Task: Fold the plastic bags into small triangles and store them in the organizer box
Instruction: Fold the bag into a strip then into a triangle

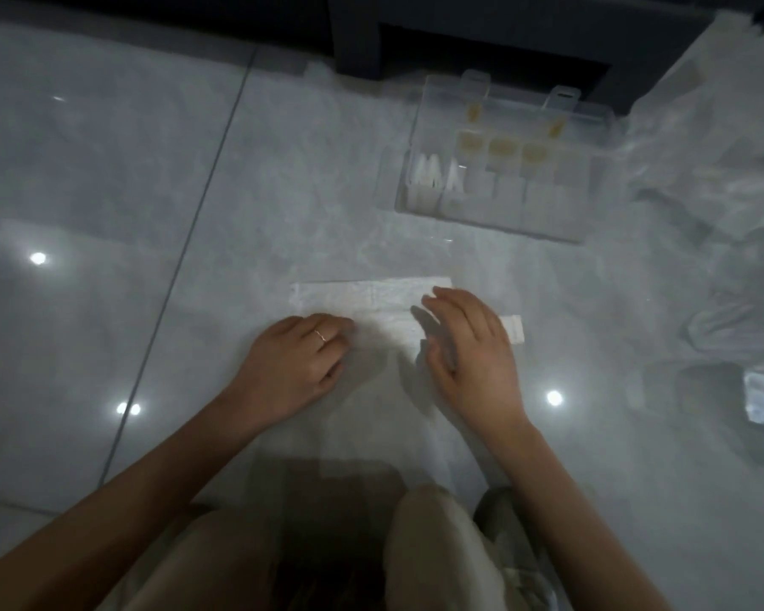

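Observation:
A white plastic bag (371,297), folded into a long flat strip, lies on the grey tiled floor in front of me. My left hand (303,355) rests on the strip's near left part with its fingers curled down onto the plastic. My right hand (468,346) hovers over or lightly touches the strip's right part, fingers spread and relaxed. The strip's right end (513,329) pokes out beyond that hand. A clear organizer box (503,160) stands open farther back on the right, holding several folded white triangles in its left compartment and yellowish pieces behind.
A heap of loose plastic bags (715,169) fills the right side of the floor. Dark furniture (459,33) stands behind the box. My knees (437,544) are at the bottom of the view. A tile joint (186,258) runs diagonally on the left.

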### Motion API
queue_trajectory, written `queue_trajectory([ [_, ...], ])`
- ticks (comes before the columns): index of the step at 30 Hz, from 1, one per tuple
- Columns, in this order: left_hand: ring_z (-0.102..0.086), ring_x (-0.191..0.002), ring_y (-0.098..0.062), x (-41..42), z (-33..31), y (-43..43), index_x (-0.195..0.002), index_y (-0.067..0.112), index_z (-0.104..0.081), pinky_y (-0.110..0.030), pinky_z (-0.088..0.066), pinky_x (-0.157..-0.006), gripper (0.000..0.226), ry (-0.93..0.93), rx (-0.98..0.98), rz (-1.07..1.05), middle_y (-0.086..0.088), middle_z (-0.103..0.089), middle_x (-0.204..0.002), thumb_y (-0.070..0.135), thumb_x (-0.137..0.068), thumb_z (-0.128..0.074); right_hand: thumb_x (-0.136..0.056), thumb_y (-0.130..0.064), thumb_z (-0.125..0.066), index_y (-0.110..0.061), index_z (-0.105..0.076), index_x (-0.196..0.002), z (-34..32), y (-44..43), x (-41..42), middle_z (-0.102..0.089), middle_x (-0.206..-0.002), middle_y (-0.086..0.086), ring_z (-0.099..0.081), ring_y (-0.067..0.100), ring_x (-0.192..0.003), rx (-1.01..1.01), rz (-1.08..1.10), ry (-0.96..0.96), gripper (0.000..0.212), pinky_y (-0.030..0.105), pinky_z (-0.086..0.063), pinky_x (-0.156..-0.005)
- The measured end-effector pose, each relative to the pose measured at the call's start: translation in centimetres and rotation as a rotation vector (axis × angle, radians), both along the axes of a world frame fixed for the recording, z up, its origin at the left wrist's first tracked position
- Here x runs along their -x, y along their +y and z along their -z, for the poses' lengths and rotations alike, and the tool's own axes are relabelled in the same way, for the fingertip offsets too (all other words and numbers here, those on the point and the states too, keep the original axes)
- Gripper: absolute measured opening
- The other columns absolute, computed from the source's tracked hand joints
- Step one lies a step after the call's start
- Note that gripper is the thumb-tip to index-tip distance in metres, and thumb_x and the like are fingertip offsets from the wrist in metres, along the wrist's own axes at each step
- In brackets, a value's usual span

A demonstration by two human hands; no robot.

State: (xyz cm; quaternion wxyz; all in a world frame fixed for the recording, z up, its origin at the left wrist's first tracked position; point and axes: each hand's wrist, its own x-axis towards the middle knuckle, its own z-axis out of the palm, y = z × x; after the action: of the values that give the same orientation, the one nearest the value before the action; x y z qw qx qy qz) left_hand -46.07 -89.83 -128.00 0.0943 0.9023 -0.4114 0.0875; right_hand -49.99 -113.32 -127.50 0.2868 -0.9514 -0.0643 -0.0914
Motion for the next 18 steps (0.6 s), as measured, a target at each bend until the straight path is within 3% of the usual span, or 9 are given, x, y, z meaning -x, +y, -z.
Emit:
queue_trajectory([
  [3, -0.068, -0.077, -0.021, -0.4, 0.3, -0.5, -0.086, 0.008, -0.074, -0.031, -0.048, -0.061, 0.024, -0.010, -0.012, -0.042, -0.005, -0.071, -0.100, 0.015, -0.084, -0.051, -0.082, -0.004, -0.068, -0.010, -0.058, -0.124, 0.2, 1.1, 0.1, -0.062, -0.122, 0.004, -0.050, 0.015, -0.114, -0.011, -0.038, 0.049, 0.044, 0.018, -0.030, -0.102],
  [5, -0.067, -0.072, -0.023, -0.8, 0.3, -0.8, -0.084, 0.005, -0.072, -0.031, -0.050, -0.053, 0.024, 0.007, -0.005, -0.060, -0.007, -0.071, -0.096, 0.013, -0.084, -0.049, -0.083, -0.016, -0.067, -0.012, -0.053, -0.128, 0.4, 1.7, 0.2, -0.061, -0.123, 0.003, -0.052, 0.015, -0.113, -0.023, -0.038, 0.095, 0.047, 0.022, -0.034, -0.099],
  [8, -0.065, -0.070, -0.024, -1.0, 0.2, -1.0, -0.082, 0.004, -0.069, -0.031, -0.049, -0.049, 0.024, 0.078, -0.004, -0.085, -0.007, -0.069, -0.092, 0.013, -0.083, -0.047, -0.084, -0.040, -0.059, -0.015, -0.054, -0.127, 0.7, 2.3, 0.1, -0.059, -0.121, 0.001, -0.050, 0.015, -0.113, 0.021, -0.050, 0.115, 0.051, 0.025, -0.034, -0.099],
  [10, -0.064, -0.072, -0.024, -1.2, -0.2, -1.0, -0.081, 0.006, -0.066, -0.031, -0.047, -0.050, 0.024, 0.201, 0.019, -0.124, -0.005, -0.067, -0.091, 0.018, -0.080, -0.044, -0.080, -0.044, -0.061, -0.016, -0.056, -0.123, 0.8, 2.5, 0.0, -0.059, -0.118, 0.001, -0.047, 0.016, -0.111, 0.080, -0.084, 0.081, 0.052, 0.026, -0.032, -0.098],
  [13, -0.060, -0.080, -0.018, -1.8, -0.6, -0.6, -0.083, 0.012, -0.061, -0.030, -0.047, -0.054, 0.024, 0.402, 0.105, -0.167, 0.001, -0.064, -0.092, 0.026, -0.076, -0.042, -0.079, -0.030, -0.068, -0.015, -0.057, -0.125, 1.1, 2.7, -0.3, -0.061, -0.115, 0.003, -0.048, 0.018, -0.109, 0.145, -0.107, 0.049, 0.049, 0.028, -0.034, -0.094],
  [15, -0.055, -0.082, -0.010, -2.1, -0.7, -0.3, -0.086, 0.016, -0.059, -0.026, -0.044, -0.059, 0.025, 0.488, 0.163, -0.189, 0.005, -0.062, -0.093, 0.029, -0.075, -0.041, -0.081, -0.018, -0.062, -0.013, -0.059, -0.124, 1.3, 2.7, -0.5, -0.062, -0.107, 0.004, -0.053, 0.021, -0.101, 0.181, -0.086, 0.007, 0.043, 0.029, -0.036, -0.088],
  [18, -0.053, -0.083, -0.005, -2.4, -0.7, 0.1, -0.088, 0.018, -0.059, -0.024, -0.043, -0.063, 0.026, 0.532, 0.198, -0.190, 0.008, -0.062, -0.092, 0.031, -0.075, -0.041, -0.075, -0.001, -0.069, -0.013, -0.068, -0.104, 1.7, 2.4, -1.2, -0.063, -0.090, 0.004, -0.059, 0.025, -0.082, 0.233, -0.056, -0.070, 0.032, 0.030, -0.035, -0.077],
])
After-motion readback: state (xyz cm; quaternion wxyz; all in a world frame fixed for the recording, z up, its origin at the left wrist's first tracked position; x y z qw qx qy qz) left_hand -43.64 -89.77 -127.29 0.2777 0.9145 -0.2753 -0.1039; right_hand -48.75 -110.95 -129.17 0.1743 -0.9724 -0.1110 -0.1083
